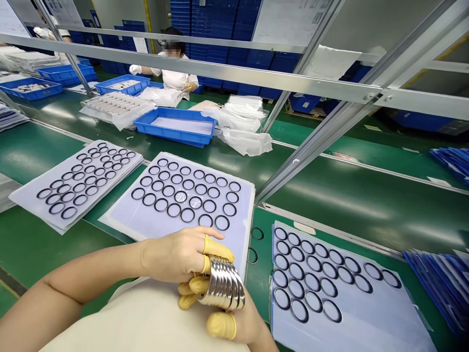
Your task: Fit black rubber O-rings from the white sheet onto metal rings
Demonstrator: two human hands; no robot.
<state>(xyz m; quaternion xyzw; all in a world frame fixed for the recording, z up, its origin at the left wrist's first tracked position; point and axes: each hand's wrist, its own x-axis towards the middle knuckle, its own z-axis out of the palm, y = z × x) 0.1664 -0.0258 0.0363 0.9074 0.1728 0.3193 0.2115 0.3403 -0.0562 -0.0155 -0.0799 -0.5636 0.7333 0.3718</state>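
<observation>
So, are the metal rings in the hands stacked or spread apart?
Stacked: the metal rings form one close row, held by the left hand and right hand.

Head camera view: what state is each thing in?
Right hand: holding the ring stack
Left hand: touching the ring stack
Ring stack: gathered side by side, off the table
Yellow finger covers: worn
Middle sheet: flat, bearing rows of rings
Right sheet: flat, partly covered with rings
Left sheet: flat, bearing rings
Nearest blue tray: upright, open
</observation>
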